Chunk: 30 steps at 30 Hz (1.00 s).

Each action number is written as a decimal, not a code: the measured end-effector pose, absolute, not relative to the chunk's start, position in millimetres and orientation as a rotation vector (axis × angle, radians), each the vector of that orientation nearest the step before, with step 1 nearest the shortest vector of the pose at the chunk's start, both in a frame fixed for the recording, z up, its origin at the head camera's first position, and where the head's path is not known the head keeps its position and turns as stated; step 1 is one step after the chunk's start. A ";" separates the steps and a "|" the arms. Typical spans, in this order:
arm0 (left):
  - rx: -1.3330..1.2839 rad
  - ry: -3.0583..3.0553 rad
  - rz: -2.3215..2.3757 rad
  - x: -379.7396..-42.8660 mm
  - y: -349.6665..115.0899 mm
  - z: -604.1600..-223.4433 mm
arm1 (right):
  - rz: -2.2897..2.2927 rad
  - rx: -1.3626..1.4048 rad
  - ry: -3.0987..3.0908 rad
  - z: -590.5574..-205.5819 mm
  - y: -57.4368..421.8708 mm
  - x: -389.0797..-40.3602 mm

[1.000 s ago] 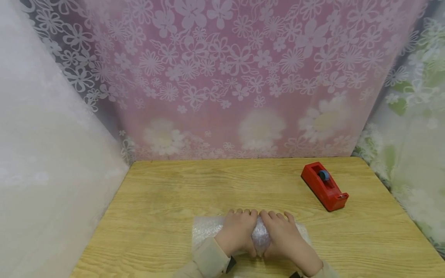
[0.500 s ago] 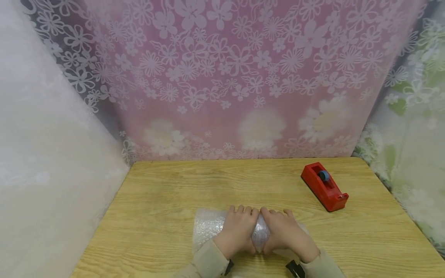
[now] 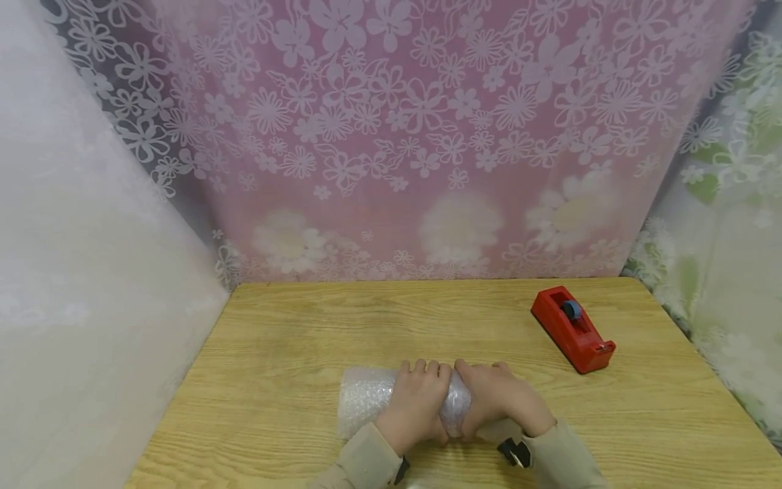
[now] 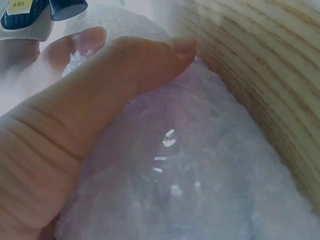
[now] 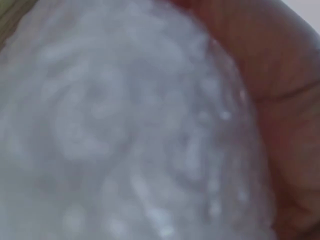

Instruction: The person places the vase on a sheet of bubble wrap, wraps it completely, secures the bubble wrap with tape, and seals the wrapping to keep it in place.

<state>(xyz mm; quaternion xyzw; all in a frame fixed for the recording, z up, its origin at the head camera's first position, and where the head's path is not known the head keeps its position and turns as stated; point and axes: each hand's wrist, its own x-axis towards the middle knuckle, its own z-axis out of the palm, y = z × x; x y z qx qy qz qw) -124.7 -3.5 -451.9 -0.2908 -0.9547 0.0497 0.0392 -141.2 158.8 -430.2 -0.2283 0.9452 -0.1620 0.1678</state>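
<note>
A roll of clear bubble wrap lies crosswise at the near part of the wooden table, with a faint purple tint showing through its middle. My left hand grips it over the top just left of the middle, fingers on the far side. Close beside it, my right hand curls round the right part of the roll and hides most of that end. In the left wrist view, the left thumb lies along the bubble wrap, the other thumb near it. Bubble wrap fills most of the right wrist view, against the palm.
A red tape dispenser with a small blue-cored roll stands at the right back of the wooden table. Floral curtains hang behind the table and along both sides.
The roll and both hands have shifted slightly away from the body. My right wrist has turned, and the roll's right end, visible beyond the hand before, is now mostly covered. The tape dispenser stayed put.
</note>
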 end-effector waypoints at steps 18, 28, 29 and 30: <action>-0.911 -2.932 0.121 -123.4 -2.1 -453.1 | -0.663 -0.621 2.385 -428.9 169.8 -158.2; -0.935 -2.974 0.087 -123.5 -3.3 -453.1 | -0.756 -0.648 2.225 -433.7 172.6 -167.6; -0.936 -2.968 0.090 -123.6 -3.4 -453.2 | -0.752 -0.652 2.222 -434.2 172.7 -168.5; -0.934 -2.963 0.091 -123.6 -3.6 -453.3 | -0.745 -0.653 2.220 -434.7 172.7 -169.5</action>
